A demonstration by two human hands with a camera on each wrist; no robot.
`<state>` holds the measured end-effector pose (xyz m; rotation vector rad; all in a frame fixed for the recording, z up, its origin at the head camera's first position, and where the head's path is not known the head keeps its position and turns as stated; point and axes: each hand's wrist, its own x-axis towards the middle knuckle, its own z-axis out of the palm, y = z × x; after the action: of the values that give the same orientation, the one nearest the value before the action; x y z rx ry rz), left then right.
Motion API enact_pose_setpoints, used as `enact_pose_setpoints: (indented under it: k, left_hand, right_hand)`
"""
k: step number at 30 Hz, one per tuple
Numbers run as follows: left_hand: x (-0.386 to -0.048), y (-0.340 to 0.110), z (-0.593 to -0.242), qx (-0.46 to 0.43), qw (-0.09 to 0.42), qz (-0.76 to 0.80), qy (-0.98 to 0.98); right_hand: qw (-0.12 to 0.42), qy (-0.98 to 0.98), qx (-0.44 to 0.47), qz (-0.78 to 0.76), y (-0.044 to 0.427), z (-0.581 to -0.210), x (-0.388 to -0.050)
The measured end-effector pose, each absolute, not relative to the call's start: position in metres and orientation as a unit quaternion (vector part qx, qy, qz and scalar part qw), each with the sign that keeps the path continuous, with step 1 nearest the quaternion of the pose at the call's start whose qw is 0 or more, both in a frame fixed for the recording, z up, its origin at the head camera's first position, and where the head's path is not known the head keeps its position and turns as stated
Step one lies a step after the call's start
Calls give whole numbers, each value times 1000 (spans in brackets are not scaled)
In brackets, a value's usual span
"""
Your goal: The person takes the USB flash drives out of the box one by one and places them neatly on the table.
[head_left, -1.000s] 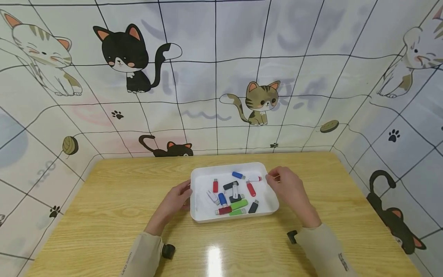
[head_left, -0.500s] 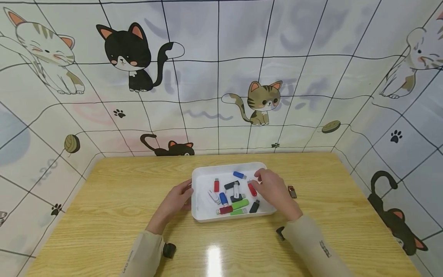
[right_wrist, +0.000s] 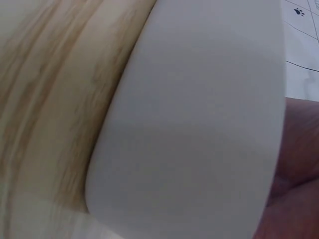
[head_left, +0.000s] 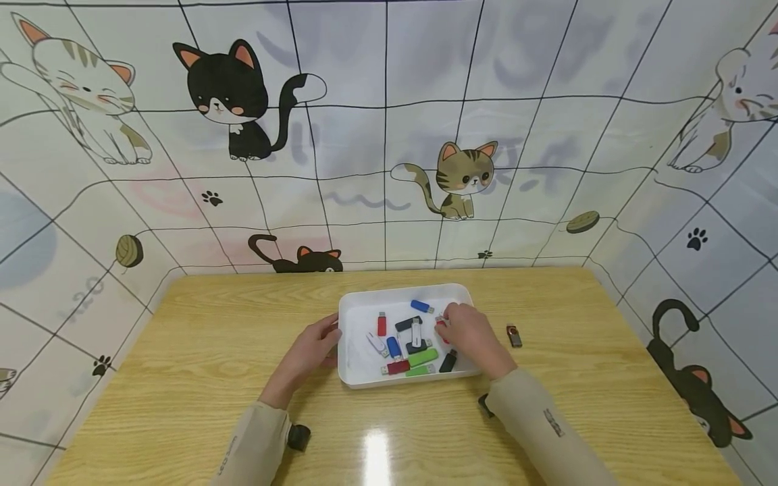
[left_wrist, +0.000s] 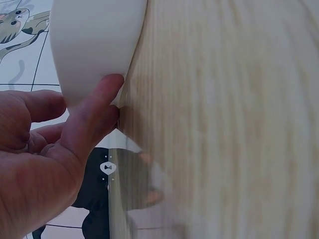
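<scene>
A white tray (head_left: 348,364) holds several USB sticks: blue (head_left: 422,306), white (head_left: 416,332), green (head_left: 423,358), dark red (head_left: 398,367), black and bright red. My left hand (head_left: 310,347) holds the tray's left side, thumb at the rim; in the left wrist view my left hand (left_wrist: 55,144) has fingers against the outer wall. Inside the tray's right part, my right hand (head_left: 477,337) pinches a red stick (head_left: 444,333), mostly covered by the fingers. The right wrist view shows the tray wall (right_wrist: 194,119) hiding much of my right hand (right_wrist: 296,174).
A brown and silver USB stick (head_left: 513,335) lies on the wooden table (head_left: 200,337), right of the tray. Behind and beside the table hangs a cat-printed cloth (head_left: 346,135).
My right hand has moved left from the tray's right rim to the red stick. The brown stick on the table has come into view. My left hand keeps its place at the tray.
</scene>
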<state>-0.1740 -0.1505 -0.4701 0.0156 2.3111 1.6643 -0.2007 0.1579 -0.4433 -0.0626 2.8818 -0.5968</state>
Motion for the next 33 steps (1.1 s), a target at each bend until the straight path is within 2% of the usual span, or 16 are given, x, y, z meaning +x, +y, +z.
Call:
enact_pose_setpoints:
  k: [18,27,33]
  left_hand:
    - [-176,-149,-469,-1,148,587,796]
    - [-178,-148,-468,-8,151,582,799]
    - [-175,-148,-466,-6,149,579,801]
  right_hand:
    - [117,977,-24,-174,154,-448,-208]
    - [123,968,-6,-220,159,-447,-206]
    - [99,963,0,-253,166,-443,-202]
